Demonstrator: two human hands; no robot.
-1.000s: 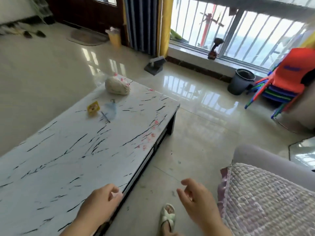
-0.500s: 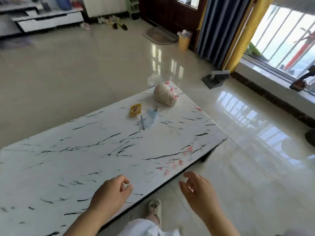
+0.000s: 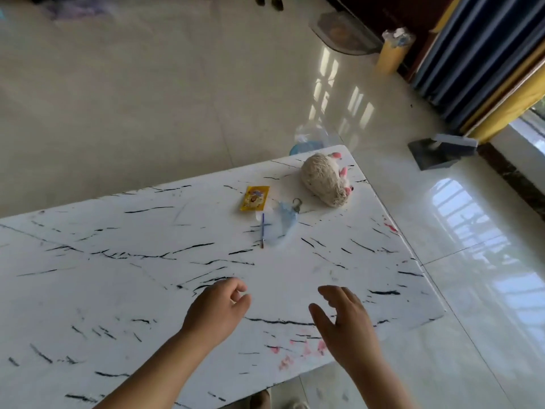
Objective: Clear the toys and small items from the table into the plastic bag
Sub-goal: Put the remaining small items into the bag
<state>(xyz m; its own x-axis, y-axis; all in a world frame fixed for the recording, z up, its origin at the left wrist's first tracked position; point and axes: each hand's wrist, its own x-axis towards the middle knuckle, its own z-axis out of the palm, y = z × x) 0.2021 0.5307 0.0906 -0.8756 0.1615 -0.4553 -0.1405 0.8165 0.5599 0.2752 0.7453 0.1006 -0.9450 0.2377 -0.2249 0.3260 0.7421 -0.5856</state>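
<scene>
A cream plush toy with pink feet lies near the far right corner of the white marble-pattern table. Beside it lie a small yellow packet, a pale blue keychain item with a metal clasp, and a thin blue pen. A clear plastic bag sits on the floor just beyond the table's far edge. My left hand hovers over the near part of the table with loosely curled fingers, holding nothing. My right hand hovers beside it, fingers relaxed and empty.
A yellow bin stands by the blue and yellow curtains at the far right. A grey dustpan lies on the glossy tiled floor to the right of the table. A doormat lies farther back.
The view has swung left and moved closer over the table. Both hands have come forward from the near edge to above the tabletop.
</scene>
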